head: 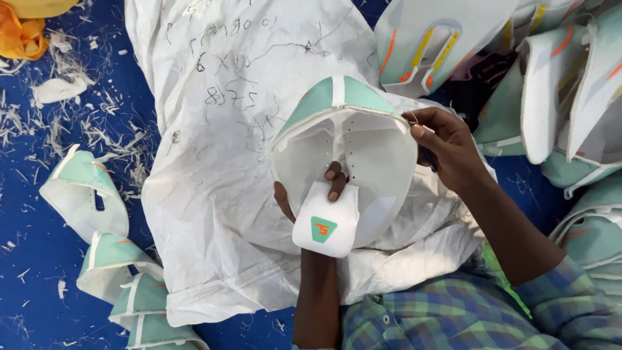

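Left hand [324, 194] is closing thumb and fingers on the white tongue of the shoe upper [346, 152], holding it over the white sack [220, 129] on the lap. Right hand [447, 146] is pinching the rim at the mint-green edge. It is looking light, soft and bendable, so gripping at tongue and rim seems safest. More uppers [557, 97] are lying nearby.

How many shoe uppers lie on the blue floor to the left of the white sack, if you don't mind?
4: one upper lies alone, and three overlap below it. More may be hidden beneath.
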